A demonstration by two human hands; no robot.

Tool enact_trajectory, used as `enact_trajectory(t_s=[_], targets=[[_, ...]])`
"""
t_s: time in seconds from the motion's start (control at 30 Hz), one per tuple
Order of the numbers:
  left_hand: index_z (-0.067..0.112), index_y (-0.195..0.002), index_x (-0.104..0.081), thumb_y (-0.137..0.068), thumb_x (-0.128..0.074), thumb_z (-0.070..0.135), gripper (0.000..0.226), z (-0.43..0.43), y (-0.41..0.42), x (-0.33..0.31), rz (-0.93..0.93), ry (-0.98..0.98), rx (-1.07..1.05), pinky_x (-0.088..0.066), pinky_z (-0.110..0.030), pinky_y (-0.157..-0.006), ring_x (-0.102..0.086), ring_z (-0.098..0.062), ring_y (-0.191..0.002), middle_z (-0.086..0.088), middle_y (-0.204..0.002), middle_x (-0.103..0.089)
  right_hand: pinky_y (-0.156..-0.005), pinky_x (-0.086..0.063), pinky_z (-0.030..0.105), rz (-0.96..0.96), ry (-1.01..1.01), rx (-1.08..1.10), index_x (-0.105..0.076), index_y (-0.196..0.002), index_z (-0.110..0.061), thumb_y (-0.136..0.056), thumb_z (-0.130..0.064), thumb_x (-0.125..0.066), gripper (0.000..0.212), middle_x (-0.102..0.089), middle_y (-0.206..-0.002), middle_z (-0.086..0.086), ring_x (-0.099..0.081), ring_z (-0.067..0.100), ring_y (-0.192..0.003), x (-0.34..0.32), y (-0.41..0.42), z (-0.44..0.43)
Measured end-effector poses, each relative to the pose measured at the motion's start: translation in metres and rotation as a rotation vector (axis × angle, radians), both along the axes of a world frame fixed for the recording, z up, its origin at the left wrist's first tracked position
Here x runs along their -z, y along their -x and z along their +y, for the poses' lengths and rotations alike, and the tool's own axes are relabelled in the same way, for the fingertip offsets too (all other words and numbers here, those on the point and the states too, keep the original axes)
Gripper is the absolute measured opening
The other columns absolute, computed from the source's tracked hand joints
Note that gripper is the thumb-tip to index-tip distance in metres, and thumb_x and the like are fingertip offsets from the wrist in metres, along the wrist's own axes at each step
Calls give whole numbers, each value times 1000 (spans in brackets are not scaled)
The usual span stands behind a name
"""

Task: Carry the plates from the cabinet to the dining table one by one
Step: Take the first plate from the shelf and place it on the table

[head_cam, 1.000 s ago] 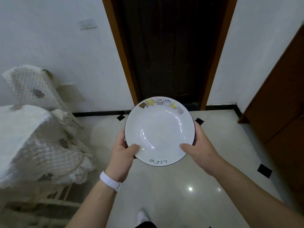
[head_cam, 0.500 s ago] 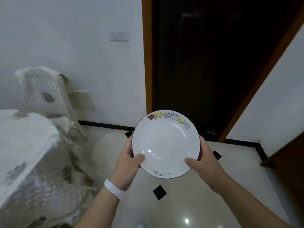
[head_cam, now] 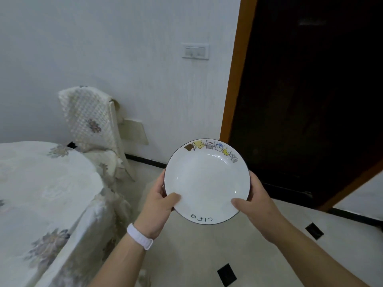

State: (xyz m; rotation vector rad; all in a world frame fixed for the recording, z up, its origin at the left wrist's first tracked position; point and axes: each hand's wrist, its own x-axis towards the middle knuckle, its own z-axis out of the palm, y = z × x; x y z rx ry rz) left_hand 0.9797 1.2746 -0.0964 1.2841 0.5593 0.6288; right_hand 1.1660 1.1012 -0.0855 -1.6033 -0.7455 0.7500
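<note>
Cloth-covered dining table (head_cam: 37, 183) sat left by a dark doorway (head_cam: 310, 100), and left hand (head_cam: 159, 206) plus right hand (head_cam: 257, 204) gripped the plate (head_cam: 207, 181) by its rim.

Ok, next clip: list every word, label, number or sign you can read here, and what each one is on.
"Life": black handwritten-style lettering on the near rim of the plate, upside down to the camera.
Cartoon figures on the plate's far rim: any lettering there is too small to read.
Wall switch: no readable marking.
</note>
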Motion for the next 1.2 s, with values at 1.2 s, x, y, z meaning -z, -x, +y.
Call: enact_trajectory(t_s=[1.2], targets=[[38, -125, -60, -70, -53, -3, 70, 274, -119, -14, -22, 66, -748, -58, -37, -66, -69, -27, -102, -3, -120, -70, -76, -56, 33, 339, -95, -707, -53, -128, -46, -62, -10, -64, 76, -66, -125, -6, -64, 20, -114, 16, -177, 440]])
